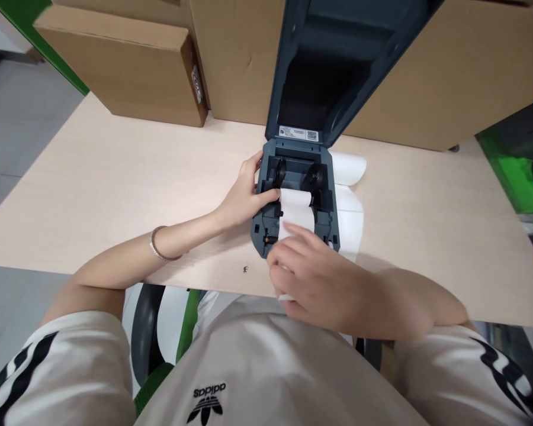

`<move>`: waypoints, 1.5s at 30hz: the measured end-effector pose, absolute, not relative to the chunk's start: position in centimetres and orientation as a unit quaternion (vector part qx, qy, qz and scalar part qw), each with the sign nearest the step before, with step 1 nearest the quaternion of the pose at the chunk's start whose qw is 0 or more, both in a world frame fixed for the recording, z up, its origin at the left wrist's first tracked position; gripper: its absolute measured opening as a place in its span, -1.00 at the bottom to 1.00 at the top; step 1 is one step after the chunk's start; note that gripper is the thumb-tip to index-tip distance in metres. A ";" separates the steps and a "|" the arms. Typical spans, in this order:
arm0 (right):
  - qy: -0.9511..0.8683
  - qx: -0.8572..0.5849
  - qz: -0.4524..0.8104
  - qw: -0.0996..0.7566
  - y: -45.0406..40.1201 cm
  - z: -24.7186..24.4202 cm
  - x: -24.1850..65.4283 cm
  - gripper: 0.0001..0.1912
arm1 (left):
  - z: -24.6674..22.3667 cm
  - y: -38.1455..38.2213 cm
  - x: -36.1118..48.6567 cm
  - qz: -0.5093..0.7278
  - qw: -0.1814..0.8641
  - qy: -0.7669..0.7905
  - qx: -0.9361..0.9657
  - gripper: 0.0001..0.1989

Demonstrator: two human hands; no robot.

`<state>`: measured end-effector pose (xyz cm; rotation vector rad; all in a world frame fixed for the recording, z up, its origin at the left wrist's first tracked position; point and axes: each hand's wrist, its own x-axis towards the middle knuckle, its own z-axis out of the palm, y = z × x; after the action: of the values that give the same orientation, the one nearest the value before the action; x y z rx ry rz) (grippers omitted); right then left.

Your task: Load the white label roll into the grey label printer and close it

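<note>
A dark blue-grey label printer (258, 227) stands on the table with its lid (275, 89) swung up. A white paper strip (296, 220) runs through the middle of its body toward me. My left hand (245, 192) grips the printer's left wall, fingers outside and thumb reaching over to the inside edge by the paper. My right hand (311, 272) is closed over the front of the printer with the strip in its fingers; a bit of white paper shows below them. Two black round holders (313, 176) sit at the back inside the body.
White paper (350, 219) lies on the table right of the printer, with a curled piece (349, 168) behind it. Cardboard boxes (115, 68) stand along the table's back. A tiny dark scrap (246, 269) lies near the front edge of the table (93, 195).
</note>
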<state>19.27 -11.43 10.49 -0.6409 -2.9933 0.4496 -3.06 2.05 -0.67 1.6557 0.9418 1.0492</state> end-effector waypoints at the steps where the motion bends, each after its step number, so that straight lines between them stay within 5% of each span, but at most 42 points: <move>1: -0.962 -0.245 0.109 0.056 -12.0 9.8 19.3 -0.96 | -0.7 2.0 -3.1 0.426 0.462 0.386 0.676 0.09; 6: -0.933 -0.343 0.017 0.110 -13.8 7.5 19.4 -0.87 | -0.4 2.0 -3.0 0.408 0.458 0.403 0.680 0.09; 10: -0.948 -0.303 0.041 0.090 -12.6 9.4 20.0 -0.90 | 0.0 2.0 -2.8 0.395 0.448 0.412 0.688 0.07; 21: -0.976 -0.207 0.036 0.064 -13.4 10.5 22.3 -0.57 | -0.3 2.1 -3.1 0.415 0.445 0.394 0.689 0.05; 31: -0.948 -0.142 0.282 0.049 -8.9 17.5 25.9 -0.55 | -0.4 2.1 -3.1 0.421 0.444 0.398 0.684 0.05; 35: -0.896 -0.221 0.347 0.169 -2.8 17.7 27.0 -0.63 | -0.3 2.1 -3.0 0.412 0.449 0.406 0.681 0.10; 37: -0.800 -0.377 0.249 0.395 0.7 15.7 27.3 -0.53 | 0.0 2.1 -3.0 0.401 0.449 0.415 0.682 0.13; 39: -0.703 -0.439 0.168 0.534 4.3 12.8 27.8 -0.60 | 0.3 2.1 -3.1 0.390 0.444 0.424 0.686 0.17; 40: -0.673 -0.456 0.155 0.561 5.9 11.3 28.0 -0.67 | 0.6 2.1 -3.1 0.386 0.439 0.428 0.689 0.19; 42: -0.654 -0.479 0.189 0.554 8.5 9.1 28.4 -0.36 | 1.0 2.0 -3.1 0.381 0.428 0.432 0.697 0.22; 45: -0.703 -0.503 0.259 0.430 10.1 7.9 28.7 -0.05 | 1.6 1.9 -2.9 0.391 0.428 0.424 0.696 0.12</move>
<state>28.71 10.08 7.92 -1.2546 -1.7547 0.6456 -2.85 1.87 1.60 1.7379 1.0589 0.9761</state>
